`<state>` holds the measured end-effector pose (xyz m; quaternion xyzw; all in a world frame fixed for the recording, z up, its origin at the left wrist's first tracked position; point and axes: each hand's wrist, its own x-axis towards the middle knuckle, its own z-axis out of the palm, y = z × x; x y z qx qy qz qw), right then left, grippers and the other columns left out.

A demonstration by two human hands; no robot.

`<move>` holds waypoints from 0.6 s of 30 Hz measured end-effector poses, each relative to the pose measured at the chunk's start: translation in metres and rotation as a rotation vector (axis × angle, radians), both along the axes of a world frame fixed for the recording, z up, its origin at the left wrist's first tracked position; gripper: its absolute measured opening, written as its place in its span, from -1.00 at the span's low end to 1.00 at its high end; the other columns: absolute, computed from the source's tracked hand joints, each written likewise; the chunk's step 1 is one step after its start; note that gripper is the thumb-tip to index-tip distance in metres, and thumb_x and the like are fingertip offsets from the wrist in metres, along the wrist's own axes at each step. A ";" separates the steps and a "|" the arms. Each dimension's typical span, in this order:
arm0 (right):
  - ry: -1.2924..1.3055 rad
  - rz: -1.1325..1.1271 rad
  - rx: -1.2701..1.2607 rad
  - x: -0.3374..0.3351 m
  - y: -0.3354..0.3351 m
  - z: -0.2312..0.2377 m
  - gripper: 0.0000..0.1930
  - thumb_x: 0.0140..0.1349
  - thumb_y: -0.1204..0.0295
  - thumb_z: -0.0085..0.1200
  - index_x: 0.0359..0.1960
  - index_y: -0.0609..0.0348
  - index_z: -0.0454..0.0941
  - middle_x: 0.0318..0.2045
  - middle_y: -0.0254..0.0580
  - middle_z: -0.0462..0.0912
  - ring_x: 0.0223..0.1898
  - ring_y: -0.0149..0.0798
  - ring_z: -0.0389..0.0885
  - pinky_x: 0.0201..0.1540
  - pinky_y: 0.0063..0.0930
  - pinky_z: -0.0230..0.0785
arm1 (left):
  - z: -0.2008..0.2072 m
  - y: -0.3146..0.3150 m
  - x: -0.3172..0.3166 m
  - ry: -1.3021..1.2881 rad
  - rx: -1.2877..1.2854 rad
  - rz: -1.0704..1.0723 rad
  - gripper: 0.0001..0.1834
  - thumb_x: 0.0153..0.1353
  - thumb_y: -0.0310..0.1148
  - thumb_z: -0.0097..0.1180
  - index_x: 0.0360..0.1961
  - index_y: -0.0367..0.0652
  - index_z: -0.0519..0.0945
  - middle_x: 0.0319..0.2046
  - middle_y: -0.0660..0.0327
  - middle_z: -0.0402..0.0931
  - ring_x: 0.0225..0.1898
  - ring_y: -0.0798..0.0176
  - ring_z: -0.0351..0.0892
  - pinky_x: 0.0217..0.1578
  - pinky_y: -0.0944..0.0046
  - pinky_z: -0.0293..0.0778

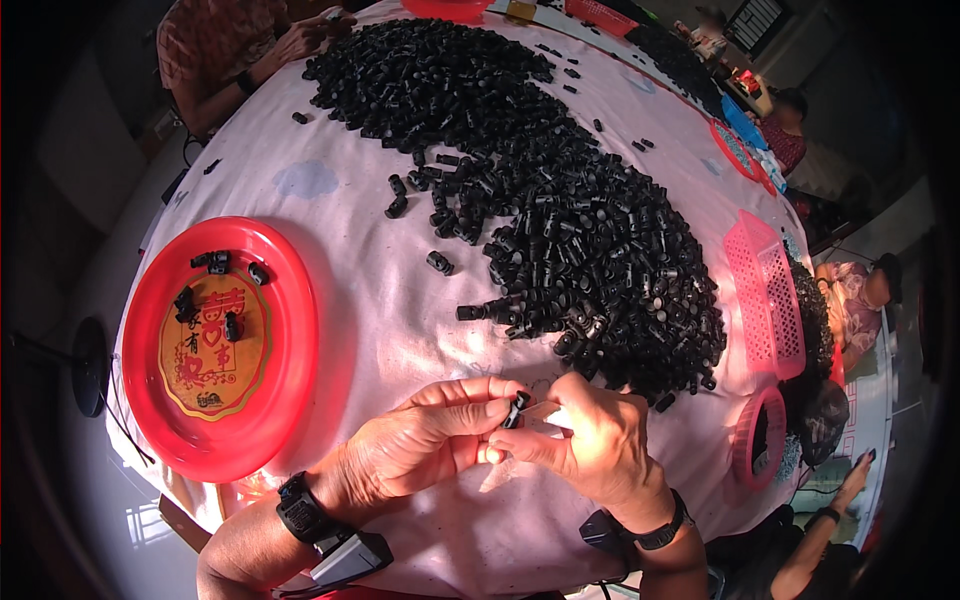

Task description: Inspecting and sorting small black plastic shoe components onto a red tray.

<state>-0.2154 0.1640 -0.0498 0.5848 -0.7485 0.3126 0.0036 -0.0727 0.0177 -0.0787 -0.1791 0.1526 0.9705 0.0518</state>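
Observation:
At the near middle of the table, my left hand pinches a small black cylindrical plastic part between thumb and fingertips. Opposite it, my right hand is closed on a thin blade-like tool with a pale end, its exact kind unclear. The tool's thin end points at the black part, and my right thumb is close to the part's lower end. Beyond my hands spreads a large heap of similar black parts. To the left, a red round tray carries several of them.
A pink perforated basket and a pink round basket stand at the right. Several loose parts lie left of the heap. A person sits at the far left; other people are along the right side. A pinkish cloth covers the table.

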 end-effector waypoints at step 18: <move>0.024 0.004 0.066 0.000 0.000 0.001 -0.55 0.11 0.01 0.33 -0.47 0.15 0.49 -0.66 -0.26 0.59 -0.60 -0.23 0.68 -0.63 -0.42 0.44 | -0.007 0.002 -0.003 -0.001 -0.025 0.015 -0.74 0.34 -0.41 0.14 0.03 -0.22 0.54 -0.10 0.22 0.60 -0.11 0.31 0.60 0.04 0.23 0.50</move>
